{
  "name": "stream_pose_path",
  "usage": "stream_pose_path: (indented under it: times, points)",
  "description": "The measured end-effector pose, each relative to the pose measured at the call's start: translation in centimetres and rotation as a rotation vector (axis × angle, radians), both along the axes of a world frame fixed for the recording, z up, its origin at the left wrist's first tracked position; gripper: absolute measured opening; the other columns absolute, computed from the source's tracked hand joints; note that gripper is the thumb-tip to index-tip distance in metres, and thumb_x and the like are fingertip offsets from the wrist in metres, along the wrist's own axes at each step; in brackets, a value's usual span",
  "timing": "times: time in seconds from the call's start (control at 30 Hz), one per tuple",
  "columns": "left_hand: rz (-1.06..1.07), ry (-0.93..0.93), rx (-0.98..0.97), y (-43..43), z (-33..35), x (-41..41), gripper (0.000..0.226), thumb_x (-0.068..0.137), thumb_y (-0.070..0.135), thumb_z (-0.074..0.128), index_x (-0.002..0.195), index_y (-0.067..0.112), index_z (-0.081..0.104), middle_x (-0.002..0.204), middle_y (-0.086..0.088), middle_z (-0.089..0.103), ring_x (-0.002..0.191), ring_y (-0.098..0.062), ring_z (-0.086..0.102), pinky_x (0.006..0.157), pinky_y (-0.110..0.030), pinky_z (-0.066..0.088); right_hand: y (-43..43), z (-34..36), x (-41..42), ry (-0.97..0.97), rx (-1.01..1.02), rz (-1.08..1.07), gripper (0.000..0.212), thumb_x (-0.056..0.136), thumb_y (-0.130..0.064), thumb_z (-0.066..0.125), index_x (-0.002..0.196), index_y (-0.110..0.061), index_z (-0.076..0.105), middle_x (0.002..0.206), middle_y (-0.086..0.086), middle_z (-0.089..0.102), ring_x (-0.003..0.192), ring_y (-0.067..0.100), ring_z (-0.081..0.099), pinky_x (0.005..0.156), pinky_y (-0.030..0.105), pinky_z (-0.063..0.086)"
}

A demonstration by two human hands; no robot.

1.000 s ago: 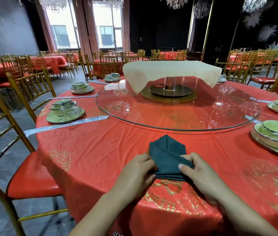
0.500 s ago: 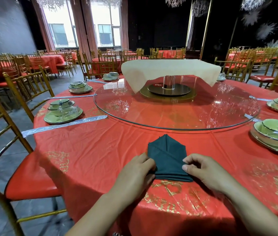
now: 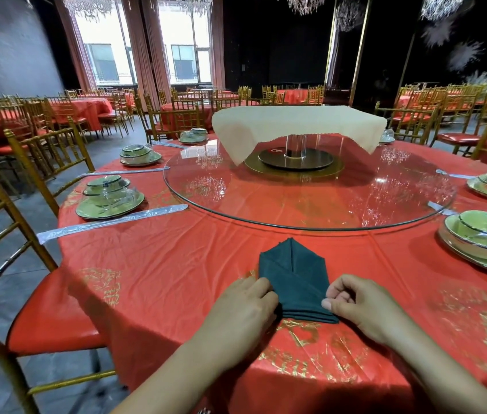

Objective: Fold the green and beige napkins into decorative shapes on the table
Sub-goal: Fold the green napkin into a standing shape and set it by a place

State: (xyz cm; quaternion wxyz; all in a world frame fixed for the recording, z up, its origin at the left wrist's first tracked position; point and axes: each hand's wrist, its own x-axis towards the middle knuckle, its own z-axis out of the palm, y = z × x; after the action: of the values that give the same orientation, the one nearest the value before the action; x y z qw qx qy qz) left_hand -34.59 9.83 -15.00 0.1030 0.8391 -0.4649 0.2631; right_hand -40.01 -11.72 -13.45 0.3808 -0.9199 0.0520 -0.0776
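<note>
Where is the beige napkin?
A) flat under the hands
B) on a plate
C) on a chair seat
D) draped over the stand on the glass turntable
D: the beige napkin hangs over the clear stand on the glass turntable; the green napkin lies nearer.

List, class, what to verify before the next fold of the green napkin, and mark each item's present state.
1. The green napkin lies flat on the table, point facing away: ok.
2. The right hand pinches its near right corner: ok.
3. The left hand grips its left edge: cannot tell, fingertips tucked against the cloth.
4. Stacked layers at the near edge sit even: ok.
5. Napkin lies apart from the glass turntable and the plates: ok.
6. The beige napkin is folded: not ok, it is draped open over a stand on the turntable.
</note>
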Motion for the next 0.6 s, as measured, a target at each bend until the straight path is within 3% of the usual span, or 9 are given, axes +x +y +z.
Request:
stream_pose_path:
  times: [0.13, 0.23, 0.3, 0.37, 0.5, 0.6]
  points:
    - [-0.125, 0.083, 0.074, -0.7, -0.2, 0.6, 0.036, 0.087, 0.027, 0.039, 0.113, 0.019, 0.063, 0.121, -0.002, 0.064, 0.107, -0.023, 0.063, 0.086, -0.033, 0.053, 0.0, 0.0, 0.0, 0.003, 0.006, 0.007, 0.018, 0.078, -0.016, 0.072, 0.069, -0.022, 0.058, 0.054, -0.007, 0.046, 0.046, 0.001, 0.040, 0.050, 0.018, 0.032]
    - [-0.194, 0.295, 0.100, -0.5, -1.4, 1.4, 0.043, 0.091, 0.024, 0.036, 0.127, 0.015, 0.057, 0.135, -0.010, 0.053, 0.125, -0.032, 0.049, 0.102, -0.048, 0.038, -0.4, 0.2, -0.1, 0.037, 0.052, 0.036, 0.018, 0.081, -0.009, 0.068, 0.072, -0.021, 0.059, 0.059, -0.006, 0.048, 0.054, 0.004, 0.040, 0.056, 0.021, 0.035]
    - [-0.183, 0.402, 0.055, -0.3, -1.9, 1.6, 0.047, 0.092, 0.028, 0.031, 0.132, 0.017, 0.051, 0.142, -0.007, 0.045, 0.134, -0.027, 0.038, 0.111, -0.041, 0.023, -0.7, 0.2, -0.4, 0.045, 0.105, 0.060, 0.019, 0.082, -0.004, 0.065, 0.075, -0.021, 0.060, 0.063, -0.007, 0.048, 0.057, 0.005, 0.040, 0.058, 0.019, 0.037]
    - [-0.179, 0.436, 0.026, -0.4, -2.1, 1.7, 0.048, 0.092, 0.030, 0.029, 0.133, 0.019, 0.050, 0.143, -0.005, 0.043, 0.136, -0.023, 0.034, 0.112, -0.035, 0.017, -1.0, 0.2, -0.7, 0.022, 0.147, 0.076, 0.022, 0.081, 0.000, 0.065, 0.077, -0.021, 0.062, 0.066, -0.006, 0.051, 0.055, 0.001, 0.041, 0.059, 0.016, 0.038]
    - [-0.196, 0.352, -0.032, -0.7, -2.3, 1.7, 0.040, 0.091, 0.024, 0.038, 0.124, 0.017, 0.059, 0.132, -0.009, 0.055, 0.123, -0.029, 0.050, 0.103, -0.047, 0.029, -0.9, 0.2, -1.3, 0.001, 0.225, 0.100, 0.025, 0.077, 0.000, 0.071, 0.082, -0.024, 0.065, 0.063, -0.009, 0.054, 0.055, -0.001, 0.044, 0.061, 0.014, 0.040]
    - [-0.212, 0.330, -0.094, -0.7, -2.6, 1.7, 0.037, 0.090, 0.024, 0.040, 0.122, 0.020, 0.060, 0.129, -0.006, 0.059, 0.120, -0.025, 0.053, 0.101, -0.045, 0.031, -0.7, 0.2, -1.3, -0.080, 0.022, 0.113, 0.027, 0.074, -0.007, 0.075, 0.081, -0.030, 0.064, 0.064, -0.010, 0.057, 0.063, 0.002, 0.053, 0.062, 0.012, 0.041]
